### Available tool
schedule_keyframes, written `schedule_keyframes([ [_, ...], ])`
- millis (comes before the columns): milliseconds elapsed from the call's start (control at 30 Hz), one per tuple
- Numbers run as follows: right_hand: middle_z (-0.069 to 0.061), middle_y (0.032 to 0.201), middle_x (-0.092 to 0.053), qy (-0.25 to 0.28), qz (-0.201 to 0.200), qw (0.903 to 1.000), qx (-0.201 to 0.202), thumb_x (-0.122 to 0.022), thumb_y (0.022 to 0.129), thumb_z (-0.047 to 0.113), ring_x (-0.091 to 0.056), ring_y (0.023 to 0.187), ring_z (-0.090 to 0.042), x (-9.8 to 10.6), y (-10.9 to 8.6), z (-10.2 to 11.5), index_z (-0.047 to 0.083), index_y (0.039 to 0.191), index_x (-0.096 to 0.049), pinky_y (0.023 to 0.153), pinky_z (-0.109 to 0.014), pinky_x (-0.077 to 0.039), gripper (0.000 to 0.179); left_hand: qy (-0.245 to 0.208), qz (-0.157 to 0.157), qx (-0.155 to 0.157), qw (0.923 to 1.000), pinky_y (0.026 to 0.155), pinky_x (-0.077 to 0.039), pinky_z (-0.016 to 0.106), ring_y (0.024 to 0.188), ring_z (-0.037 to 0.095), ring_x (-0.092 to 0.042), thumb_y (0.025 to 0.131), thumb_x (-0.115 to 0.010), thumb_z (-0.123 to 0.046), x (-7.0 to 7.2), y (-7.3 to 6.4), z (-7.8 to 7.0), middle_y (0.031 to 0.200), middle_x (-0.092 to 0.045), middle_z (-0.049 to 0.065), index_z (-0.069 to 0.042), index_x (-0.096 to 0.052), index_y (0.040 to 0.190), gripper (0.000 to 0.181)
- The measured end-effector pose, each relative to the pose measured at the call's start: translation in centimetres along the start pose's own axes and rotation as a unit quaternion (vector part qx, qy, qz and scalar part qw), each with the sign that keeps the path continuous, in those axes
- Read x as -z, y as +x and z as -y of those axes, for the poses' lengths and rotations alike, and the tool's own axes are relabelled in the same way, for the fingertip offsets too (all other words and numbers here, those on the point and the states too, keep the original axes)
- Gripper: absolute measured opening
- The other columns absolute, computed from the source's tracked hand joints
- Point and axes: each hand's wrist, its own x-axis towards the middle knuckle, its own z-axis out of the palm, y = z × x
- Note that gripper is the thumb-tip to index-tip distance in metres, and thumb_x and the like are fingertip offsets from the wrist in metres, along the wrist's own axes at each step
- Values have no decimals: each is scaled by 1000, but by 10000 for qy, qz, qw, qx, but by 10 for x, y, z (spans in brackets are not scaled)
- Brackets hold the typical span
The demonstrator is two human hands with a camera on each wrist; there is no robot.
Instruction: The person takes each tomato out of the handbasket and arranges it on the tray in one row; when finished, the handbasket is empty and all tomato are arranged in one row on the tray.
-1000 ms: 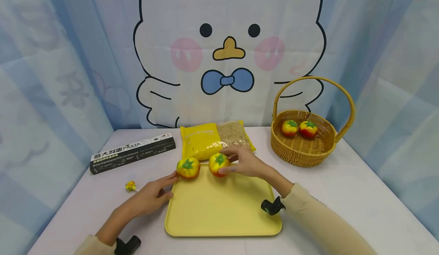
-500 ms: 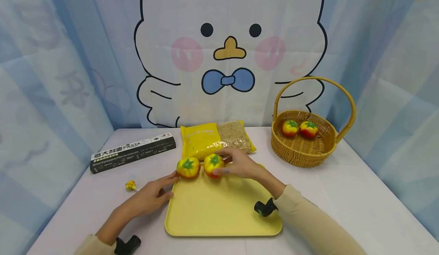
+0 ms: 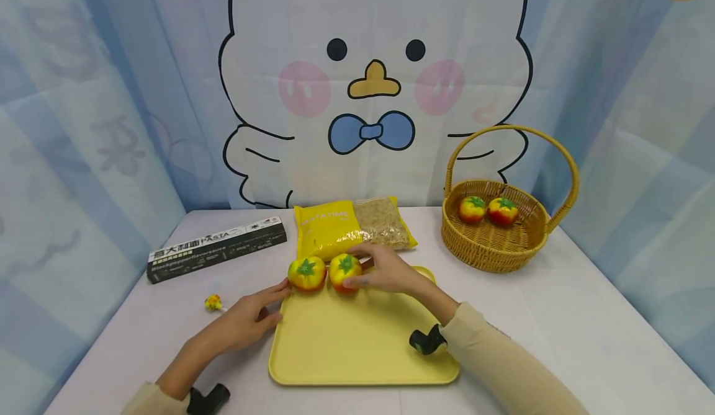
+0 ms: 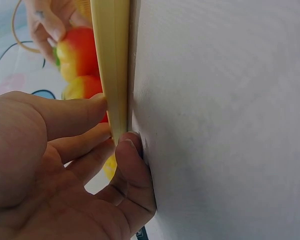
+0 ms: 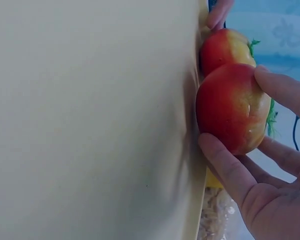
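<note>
In the head view, my right hand [image 3: 385, 270] holds a red-and-yellow toy tomato [image 3: 344, 271] with a green leafy top at the far side of the yellow tray [image 3: 363, 340]. Thumb and fingers lie round its sides in the right wrist view. A second tomato [image 3: 306, 273] sits close to its left, in the tray's far left corner. My left hand [image 3: 246, 319] is at the tray's left edge; the left wrist view shows its thumb [image 4: 80, 115] at the rim and other fingers curled at the edge.
A wicker basket [image 3: 486, 250] with two more tomatoes stands at the back right. Behind the tray lies a yellow pasta bag [image 3: 329, 229]. A black pasta box [image 3: 218, 250] and a small lollipop [image 3: 213, 303] lie on the left of the white table [image 3: 564, 340].
My right hand has moved left along the tray's far side with its tomato, bringing it close beside the other tomato. The left hand has stayed at the tray's edge.
</note>
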Motion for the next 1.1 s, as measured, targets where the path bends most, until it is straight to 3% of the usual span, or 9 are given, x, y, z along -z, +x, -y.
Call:
schedule_keyframes([
  [500,-20,145,-65,-15,27,10000,8,-85,91,29,-72,120,-35,-2,3,-4,4,146,-61,102,-41,-61,65,67,-39,52,10000,104,-56,48,129,26,-58,105,-66,-14,-1,0,1,174,-33,14,-9,-52,157,54],
  [900,-22,146,-64,-51,20,10000,11,-85,91,29,-71,121,-37,-3,4,-5,2,146,-60,104,-44,-60,66,74,-37,8,10000,110,-54,54,141,35,-55,105,-64,-13,-1,0,1,173,-34,16,-7,-51,157,53],
  [1100,-21,148,-63,51,52,9999,-73,-84,93,28,-69,124,-37,-4,4,-4,3,147,-59,105,-45,-59,65,94,-28,25,9999,103,-57,48,129,28,-59,105,-64,-14,-1,1,1,173,-34,16,-7,-52,157,53],
])
